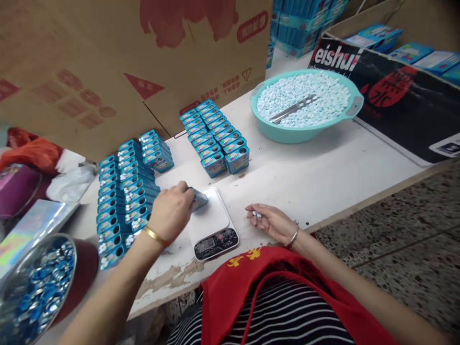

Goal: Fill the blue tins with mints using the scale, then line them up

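My left hand [171,211] is closed on a small blue tin [199,199] and holds it at the back left corner of a white kitchen scale [210,221]. My right hand [270,221] rests palm up on the table to the right of the scale, its fingers curled round a few pale blue candies [256,214]. Left of the scale stand rows of small blue tins [125,191], some showing white candies through their round openings. A second block of blue tins [217,136] stands behind the scale.
A teal basin [345,117] full of pale blue candies, with a metal scoop [293,109] lying in it, sits at the back right. A metal bowl of blue caps [39,282] is at the near left. Cardboard boxes [125,57] stand behind; the white table [323,177] ends at right.
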A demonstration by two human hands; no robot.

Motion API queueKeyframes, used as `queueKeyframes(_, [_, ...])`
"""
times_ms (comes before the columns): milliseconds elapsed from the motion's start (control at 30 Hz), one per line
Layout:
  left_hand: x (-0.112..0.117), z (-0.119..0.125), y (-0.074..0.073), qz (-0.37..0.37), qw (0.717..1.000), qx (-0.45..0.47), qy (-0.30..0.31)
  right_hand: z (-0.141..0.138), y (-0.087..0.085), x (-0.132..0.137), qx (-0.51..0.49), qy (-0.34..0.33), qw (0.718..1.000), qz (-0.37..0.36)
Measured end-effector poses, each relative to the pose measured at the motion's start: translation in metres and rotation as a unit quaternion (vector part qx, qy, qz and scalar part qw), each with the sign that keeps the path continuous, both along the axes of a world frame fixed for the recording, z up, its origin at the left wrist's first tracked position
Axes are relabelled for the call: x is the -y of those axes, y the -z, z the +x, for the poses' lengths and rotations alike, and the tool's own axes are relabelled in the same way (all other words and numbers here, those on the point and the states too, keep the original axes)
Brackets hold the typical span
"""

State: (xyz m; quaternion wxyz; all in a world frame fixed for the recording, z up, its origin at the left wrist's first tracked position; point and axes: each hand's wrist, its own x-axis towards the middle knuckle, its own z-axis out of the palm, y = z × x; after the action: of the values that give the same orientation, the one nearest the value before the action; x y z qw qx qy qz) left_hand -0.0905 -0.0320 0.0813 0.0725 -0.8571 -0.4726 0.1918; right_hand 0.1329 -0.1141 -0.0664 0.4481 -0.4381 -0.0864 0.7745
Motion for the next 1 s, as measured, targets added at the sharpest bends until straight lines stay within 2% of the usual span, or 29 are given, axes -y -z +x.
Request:
queueKeyframes(67, [0.015, 0.012, 0.007, -0.03, 0.999, -0.002, 0.015, 0.001, -0.002, 0.003, -0.004, -0.008, 1.0, 0.008])
queueKeyframes(167, [0.022, 0.017, 0.015, -0.041, 0.998, 0.005, 0.037, 0.003, -0.005, 0.008, -0.012, -0.015, 1.0, 0.011])
queueKeyframes(233, [0.022, 0.013, 0.012, -0.031, 0.997, 0.042, 0.053, 0.005, -0.007, 0.013, -0.007, -0.009, 1.0, 0.006])
queueKeyframes(300, [0.024, 0.001, 0.003, -0.012, 0.991, 0.12, 0.054, 0.007, -0.007, 0.018, 0.002, -0.004, 1.0, 0.001])
queueKeyframes(400, [0.031, -0.025, -0.011, 0.032, 0.966, 0.257, 0.001, 0.011, -0.007, 0.024, 0.011, -0.009, 1.0, -0.002])
queueKeyframes(467, [0.039, -0.045, -0.015, 0.059, 0.946, 0.314, -0.052, 0.012, -0.008, 0.027, 0.017, -0.019, 1.0, -0.01])
queueKeyframes(600, [0.056, -0.08, -0.006, 0.069, 0.92, 0.364, -0.129, 0.01, -0.011, 0.028, 0.029, -0.035, 0.999, -0.024])
queueKeyframes(700, [0.065, -0.095, 0.004, 0.059, 0.914, 0.373, -0.146, 0.006, -0.014, 0.025, 0.029, -0.043, 0.999, -0.016])
queueKeyframes(833, [0.067, -0.101, 0.012, 0.026, 0.914, 0.39, -0.111, -0.003, -0.018, 0.02, 0.023, -0.067, 0.998, -0.004])
queueKeyframes(1000, [0.057, -0.092, 0.014, -0.007, 0.927, 0.374, -0.034, -0.021, -0.022, 0.016, -0.003, -0.114, 0.993, 0.018])
